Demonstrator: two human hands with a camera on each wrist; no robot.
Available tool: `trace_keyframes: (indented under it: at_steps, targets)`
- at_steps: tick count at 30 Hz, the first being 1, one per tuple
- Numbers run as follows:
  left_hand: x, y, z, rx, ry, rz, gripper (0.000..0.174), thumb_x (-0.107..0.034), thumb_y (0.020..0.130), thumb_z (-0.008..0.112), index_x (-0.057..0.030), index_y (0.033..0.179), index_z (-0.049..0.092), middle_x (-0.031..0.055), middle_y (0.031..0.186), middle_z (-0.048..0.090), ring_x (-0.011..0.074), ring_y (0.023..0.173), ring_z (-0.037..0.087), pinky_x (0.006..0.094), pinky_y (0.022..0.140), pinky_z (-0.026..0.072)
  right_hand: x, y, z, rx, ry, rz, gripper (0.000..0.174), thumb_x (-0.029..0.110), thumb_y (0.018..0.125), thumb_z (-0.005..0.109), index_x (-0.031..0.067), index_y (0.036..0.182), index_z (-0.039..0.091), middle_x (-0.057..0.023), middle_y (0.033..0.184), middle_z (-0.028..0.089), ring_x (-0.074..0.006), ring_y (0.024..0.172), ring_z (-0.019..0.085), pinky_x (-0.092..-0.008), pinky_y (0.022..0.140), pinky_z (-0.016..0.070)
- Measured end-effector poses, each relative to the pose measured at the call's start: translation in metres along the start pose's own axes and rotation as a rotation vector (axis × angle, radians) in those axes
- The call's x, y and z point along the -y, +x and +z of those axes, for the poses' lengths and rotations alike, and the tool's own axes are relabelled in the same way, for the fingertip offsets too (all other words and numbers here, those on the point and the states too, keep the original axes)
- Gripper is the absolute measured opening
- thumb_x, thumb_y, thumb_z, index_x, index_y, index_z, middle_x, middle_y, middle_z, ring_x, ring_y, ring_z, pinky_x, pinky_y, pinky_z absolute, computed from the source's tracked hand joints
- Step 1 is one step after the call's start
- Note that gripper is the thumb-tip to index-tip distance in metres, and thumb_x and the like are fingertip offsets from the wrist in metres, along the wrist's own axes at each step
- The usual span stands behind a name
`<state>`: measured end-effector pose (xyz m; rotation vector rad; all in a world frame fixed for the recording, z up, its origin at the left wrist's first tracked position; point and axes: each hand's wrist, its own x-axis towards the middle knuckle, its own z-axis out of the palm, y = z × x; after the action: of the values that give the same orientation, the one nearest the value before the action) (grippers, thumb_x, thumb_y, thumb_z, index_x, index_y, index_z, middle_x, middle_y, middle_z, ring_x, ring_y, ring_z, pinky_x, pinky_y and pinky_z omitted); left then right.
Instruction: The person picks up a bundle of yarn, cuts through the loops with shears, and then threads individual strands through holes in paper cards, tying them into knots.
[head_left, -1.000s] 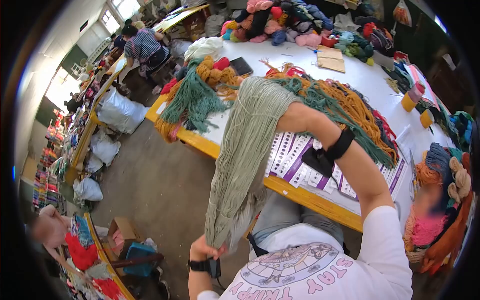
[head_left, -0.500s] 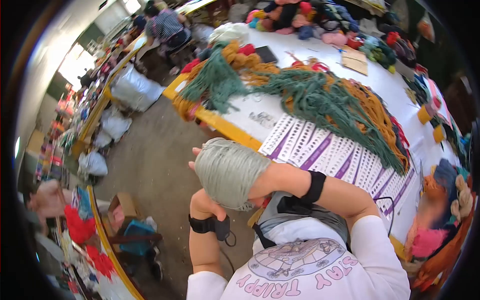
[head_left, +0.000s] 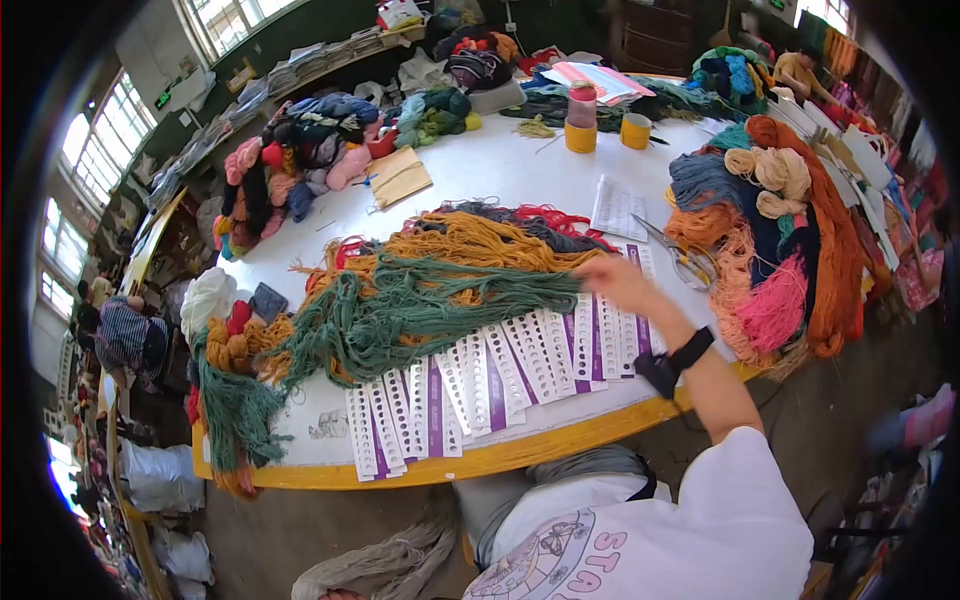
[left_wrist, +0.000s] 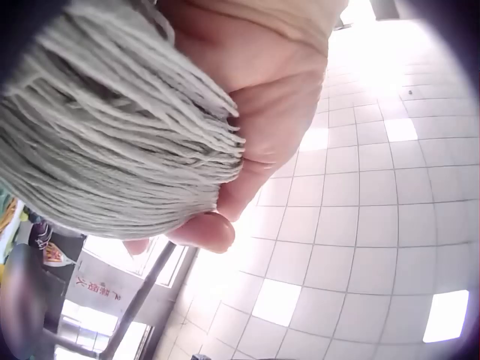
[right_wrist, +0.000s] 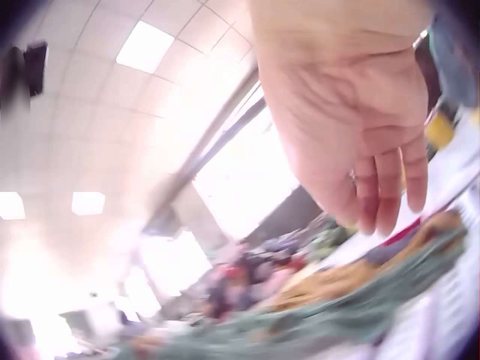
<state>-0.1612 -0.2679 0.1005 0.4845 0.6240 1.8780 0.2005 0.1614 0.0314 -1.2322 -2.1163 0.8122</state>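
Observation:
A skein of pale grey-green yarn (head_left: 390,558) hangs low in front of the table, at the bottom of the head view. My left hand (left_wrist: 259,90) grips it, thumb and fingers curled round the strands in the left wrist view; the head view cuts off most of this hand. Over the right end of a green yarn bundle (head_left: 450,285), my right hand (head_left: 622,284) reaches out across the table. Its fingers (right_wrist: 386,187) are loosely extended and hold nothing. Scissors (head_left: 690,265) lie just beyond it, to the right.
Punched cards (head_left: 480,385) with purple strips line the front of the white table (head_left: 500,150). Mustard yarn (head_left: 470,240) lies behind the green. Heaps of coloured yarn (head_left: 790,220) rise at the right and back left. A jar (head_left: 581,115) and a yellow tape roll (head_left: 635,132) stand farther back.
My right hand has let go of the grey-green skein and moved right over the table. The left hand keeps the skein, now lower. The head view has turned to the right.

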Motion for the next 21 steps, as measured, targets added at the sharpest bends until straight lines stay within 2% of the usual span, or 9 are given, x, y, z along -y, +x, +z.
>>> trace_keyframes:
  at_steps: [2,5,6,9,10,11,14,17,21]
  targets:
    - [-0.001,0.005,-0.011,-0.101,0.025,-0.012,0.028,-0.034,0.092,0.041,-0.0072,0.094,0.048,-0.0028,0.062,0.038,0.0106,0.055,0.036,0.0299,0.063,0.0338,-0.112,-0.013,-0.038,-0.437,-0.479,0.218,0.030,0.000,0.072,0.052,0.0053,0.100,0.061,-0.0170,0.096,0.059,-0.0329,0.092,0.056,-0.0382,0.079,0.0448]
    - [0.003,0.021,-0.023,-0.337,-0.083,-0.234,0.027,-0.032,0.092,0.042,-0.0063,0.097,0.050,-0.0025,0.064,0.041,0.0110,0.058,0.039,0.0281,0.061,0.0352,-0.135,-0.036,-0.085,-0.242,-0.773,0.586,0.036,0.008,0.077,0.053,0.0067,0.113,0.052,-0.0160,0.104,0.056,-0.0326,0.096,0.055,-0.0400,0.080,0.0444]
    - [0.007,0.025,-0.036,-0.449,-0.022,-0.266,0.026,-0.029,0.092,0.043,-0.0050,0.097,0.050,-0.0002,0.065,0.044,0.0123,0.058,0.042,0.0272,0.058,0.0366,-0.140,-0.035,-0.088,-0.211,-0.785,0.584,0.038,0.010,0.078,0.053,0.0069,0.116,0.050,-0.0165,0.105,0.056,-0.0330,0.095,0.055,-0.0402,0.080,0.0446]
    - [0.019,0.030,-0.084,-0.376,-0.064,-0.307,0.027,-0.029,0.091,0.045,-0.0034,0.100,0.052,0.0039,0.073,0.053,0.0143,0.064,0.049,0.0283,0.061,0.0414,-0.151,-0.041,-0.092,-0.145,-0.836,0.605,0.044,0.015,0.078,0.054,0.0075,0.121,0.044,-0.0184,0.106,0.055,-0.0339,0.093,0.056,-0.0408,0.079,0.0451]
    - [0.025,0.030,-0.079,-0.630,0.355,-0.214,0.032,-0.030,0.090,0.048,-0.0016,0.102,0.054,0.0085,0.084,0.058,0.0171,0.072,0.054,0.0311,0.065,0.0448,-0.149,-0.039,-0.091,-0.145,-0.864,0.622,0.046,0.017,0.078,0.055,0.0077,0.121,0.043,-0.0193,0.105,0.055,-0.0338,0.093,0.056,-0.0410,0.078,0.0453]
    - [0.025,0.029,-0.093,-0.622,0.333,-0.260,0.033,-0.031,0.089,0.049,-0.0011,0.103,0.054,0.0093,0.087,0.059,0.0179,0.074,0.054,0.0314,0.067,0.0451,-0.147,-0.037,-0.090,-0.145,-0.891,0.637,0.048,0.018,0.077,0.056,0.0079,0.122,0.043,-0.0201,0.105,0.055,-0.0338,0.092,0.057,-0.0412,0.078,0.0455]
    - [0.025,0.025,-0.124,-0.679,0.417,-0.327,0.038,-0.034,0.087,0.052,0.0001,0.104,0.055,0.0105,0.089,0.060,0.0195,0.077,0.055,0.0318,0.069,0.0458,-0.140,-0.038,-0.088,-0.227,-0.839,0.630,0.054,0.022,0.075,0.059,0.0096,0.124,0.041,-0.0207,0.100,0.057,-0.0347,0.092,0.057,-0.0416,0.075,0.0461]
    - [0.025,0.022,-0.133,-0.672,0.339,-0.397,0.039,-0.034,0.087,0.052,0.0002,0.104,0.055,0.0103,0.091,0.060,0.0196,0.077,0.055,0.0316,0.068,0.0459,-0.169,-0.052,-0.086,-0.385,-0.706,0.504,0.061,0.025,0.073,0.062,0.0111,0.127,0.040,-0.0191,0.089,0.058,-0.0313,0.080,0.059,-0.0391,0.070,0.0469]
    - [0.033,0.036,-0.101,-0.794,0.533,-0.398,0.042,-0.035,0.087,0.051,0.0008,0.109,0.053,0.0092,0.093,0.059,0.0213,0.081,0.055,0.0340,0.072,0.0473,-0.096,-0.072,-0.095,-0.312,-0.177,0.580,0.066,0.022,0.071,0.062,0.0080,0.131,0.036,-0.0157,0.083,0.058,-0.0241,0.072,0.060,-0.0329,0.063,0.0491]
